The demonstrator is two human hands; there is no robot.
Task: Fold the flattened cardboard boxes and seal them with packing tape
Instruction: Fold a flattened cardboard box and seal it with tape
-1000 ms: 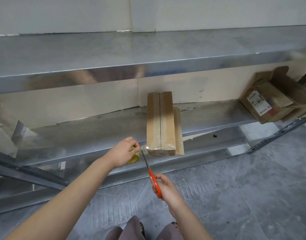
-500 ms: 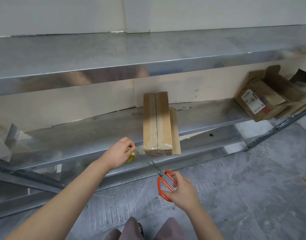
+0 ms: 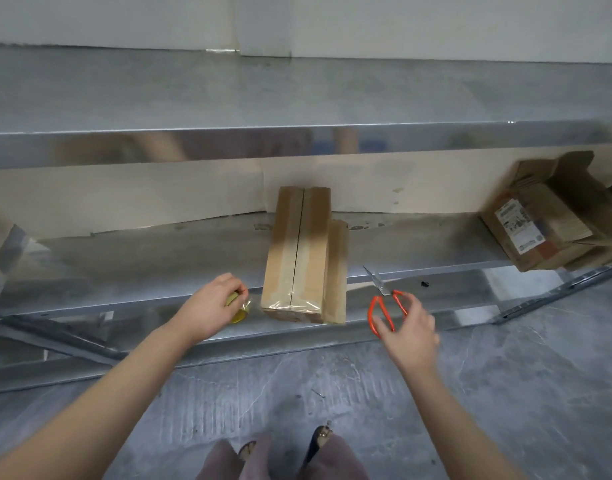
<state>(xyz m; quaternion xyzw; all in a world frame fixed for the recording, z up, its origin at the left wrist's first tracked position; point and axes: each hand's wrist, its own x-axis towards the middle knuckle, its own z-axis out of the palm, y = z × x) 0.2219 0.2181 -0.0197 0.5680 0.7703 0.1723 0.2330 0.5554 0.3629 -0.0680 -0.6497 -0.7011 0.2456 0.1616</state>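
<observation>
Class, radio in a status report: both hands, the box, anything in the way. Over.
Left hand grips tape roll. Right hand holds scissors, apart from box. Cardboard box taped, on shelf. Nothing blocks it.

No legible text, brand or no. found. One white printed label [image 3: 516, 226] on side of open brown cardboard box [image 3: 561, 202], far right of view; print too blurred to read.
</observation>
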